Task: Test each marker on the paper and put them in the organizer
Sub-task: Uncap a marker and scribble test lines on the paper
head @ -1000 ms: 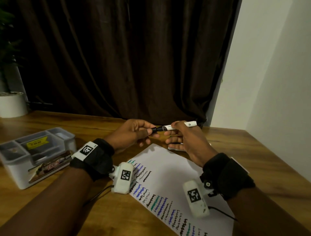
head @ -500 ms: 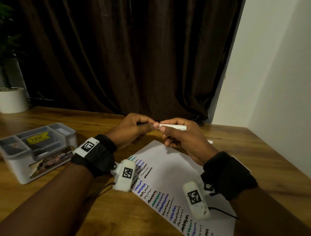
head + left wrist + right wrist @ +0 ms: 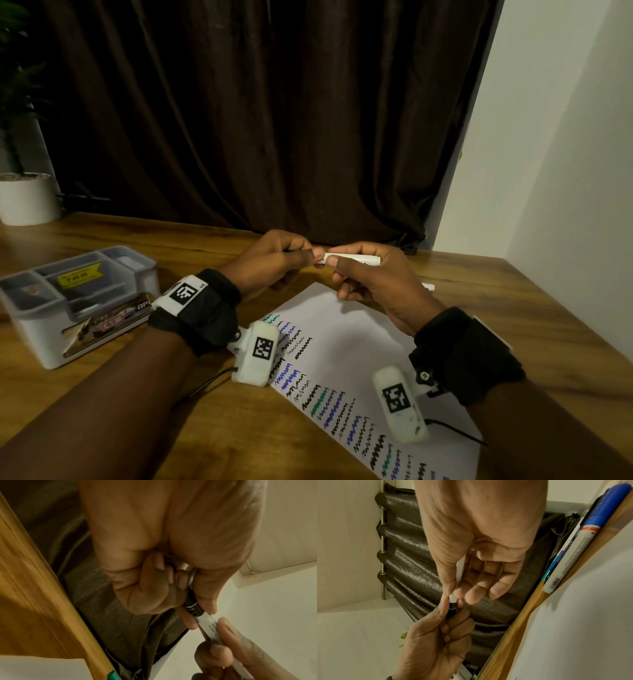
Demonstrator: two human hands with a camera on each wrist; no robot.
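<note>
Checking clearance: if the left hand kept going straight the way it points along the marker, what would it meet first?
Almost at once, the right hand: the left hand grips the black cap, the right holds the marker's white barrel, fingertips nearly touching.

brown curtain (image 3: 274, 113), white plant pot (image 3: 25, 198), wall (image 3: 548, 137)

The wooden surface (image 3: 212, 428) carries a white paper (image 3: 346, 329) with many ink scribbles, a grey organizer (image 3: 78, 301) at the left, a white plant pot (image 3: 27, 198) in the far-left corner, and markers (image 3: 583, 536) beside the paper.
</note>
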